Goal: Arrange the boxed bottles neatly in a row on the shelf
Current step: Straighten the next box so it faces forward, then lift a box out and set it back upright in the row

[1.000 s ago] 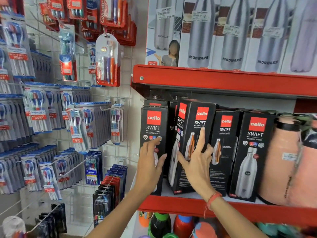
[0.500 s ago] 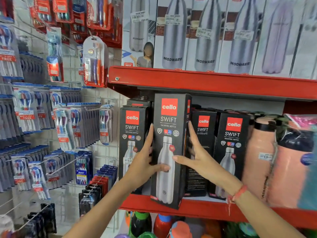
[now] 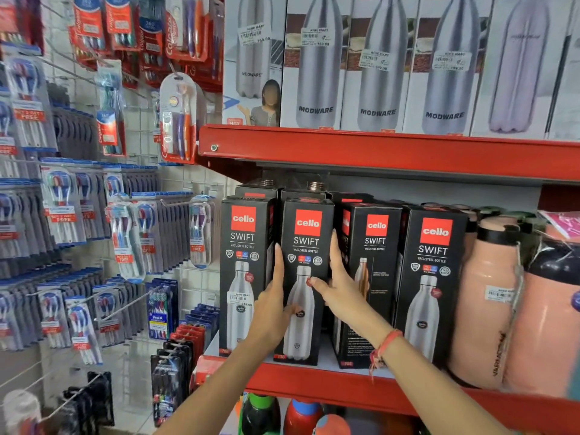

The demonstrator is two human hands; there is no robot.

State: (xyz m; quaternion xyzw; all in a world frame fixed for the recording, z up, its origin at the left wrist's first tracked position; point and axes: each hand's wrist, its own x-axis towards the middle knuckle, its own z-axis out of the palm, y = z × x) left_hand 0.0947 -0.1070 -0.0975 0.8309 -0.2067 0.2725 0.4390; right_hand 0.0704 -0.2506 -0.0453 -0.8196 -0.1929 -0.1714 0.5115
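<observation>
Shelf: red metal shelf [image 3: 329, 384] with a pale deck, middle tier of the rack
Stock in hand: black upright cardboard box [image 3: 306, 246] printed with a red logo square and a white bottle, 2nd from the left in the front row, its base on the deck near the front lip
My left hand: left hand [image 3: 273, 309] flat along the box's left edge, fingers running up into the gap beside the neighbouring box, thumb across the front panel
My right hand: right hand [image 3: 335, 287] pressed along the box's right edge, fingers upright, thumb tip on the front panel; both hands clasp the box between them
Left neighbour: matching black box with a price sticker [image 3: 243, 246], just beside mine, front face square to me
Right neighbour: black box turned at an angle [image 3: 372, 262], showing a side panel with a copper bottle, not facing front
Far right box: 4th black box [image 3: 434, 268], facing front, next to peach plastic flasks [image 3: 489, 302]
Back row: more black boxes behind, mostly hidden
Step in hand: by my reading, seating the 2nd box flush with the 1st
Next move calls for: letting go, then turning the angled 3rd box to face front and closing the gaps, gently, since tall narrow boxes tip easily
</observation>
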